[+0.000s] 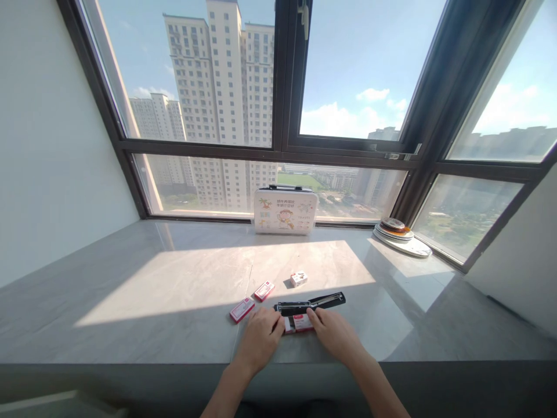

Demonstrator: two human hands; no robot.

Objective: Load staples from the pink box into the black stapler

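Note:
A small red-and-white staple box (pixel 303 323) is between my hands near the front of the sill, with its inner tray partly slid out at the left. My left hand (pixel 261 334) has its fingers closed on the left end of the box. At the right end, my right hand (pixel 334 334) grips the box with thumb and fingers. Just beyond them lies a black stapler (pixel 329 300), its top swung open and the metal channel showing. To the left are a red-and-white box (pixel 242 310) and a similar box (pixel 264 291). A small white box with printing (pixel 299 279) sits behind the stapler.
A white case with cartoon print and a dark handle (pixel 285 212) stands upright against the window. Several stacked plates and lids (pixel 402 238) are in the right corner. The marble sill (pixel 143 325) ends in a front edge close to my wrists.

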